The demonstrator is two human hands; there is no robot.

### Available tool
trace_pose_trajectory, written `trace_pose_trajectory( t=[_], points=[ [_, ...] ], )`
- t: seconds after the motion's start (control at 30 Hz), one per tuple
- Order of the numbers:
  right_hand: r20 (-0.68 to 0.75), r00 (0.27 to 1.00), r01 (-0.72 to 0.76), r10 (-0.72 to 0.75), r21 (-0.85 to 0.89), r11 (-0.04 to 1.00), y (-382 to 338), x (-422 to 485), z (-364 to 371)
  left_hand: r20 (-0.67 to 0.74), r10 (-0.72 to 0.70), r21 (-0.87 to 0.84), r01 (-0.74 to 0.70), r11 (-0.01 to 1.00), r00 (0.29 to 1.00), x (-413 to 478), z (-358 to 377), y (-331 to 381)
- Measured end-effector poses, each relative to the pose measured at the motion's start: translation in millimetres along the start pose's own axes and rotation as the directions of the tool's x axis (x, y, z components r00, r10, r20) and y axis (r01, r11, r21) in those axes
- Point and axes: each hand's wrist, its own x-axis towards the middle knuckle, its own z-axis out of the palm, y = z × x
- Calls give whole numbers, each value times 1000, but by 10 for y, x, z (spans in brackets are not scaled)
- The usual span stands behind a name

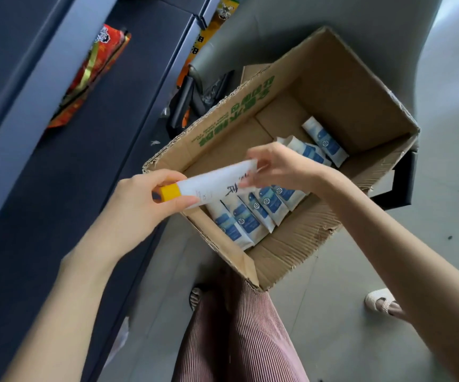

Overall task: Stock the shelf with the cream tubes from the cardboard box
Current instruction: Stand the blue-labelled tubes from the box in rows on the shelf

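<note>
Held over the cardboard box: a white tube, yellow cap, black brush lettering unreadable. The left hand grips the cap end and the right hand pinches the crimp. Green box print illegible. Blue-white tubes lie inside. Grey floor; red packet on the dark shelf.

No print on the cardboard box or cream tube is legible.

Shop aisle, dark shelf with snack packets, open stock carton on grey floor
</note>
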Motion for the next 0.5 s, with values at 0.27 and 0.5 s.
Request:
trace_pose_trajectory(
  t=[0.27, 0.5],
  points=[
    [-43, 991, 127, -128, 621, 773, -244, 172, -74, 203, -8, -254, 60, 965, 979, 65, 97, 256],
    [-436, 890, 75, 132, 426, 901, 10, 325, -149, 96, -30, -577, 80, 813, 995, -14, 49, 241]
  ],
)
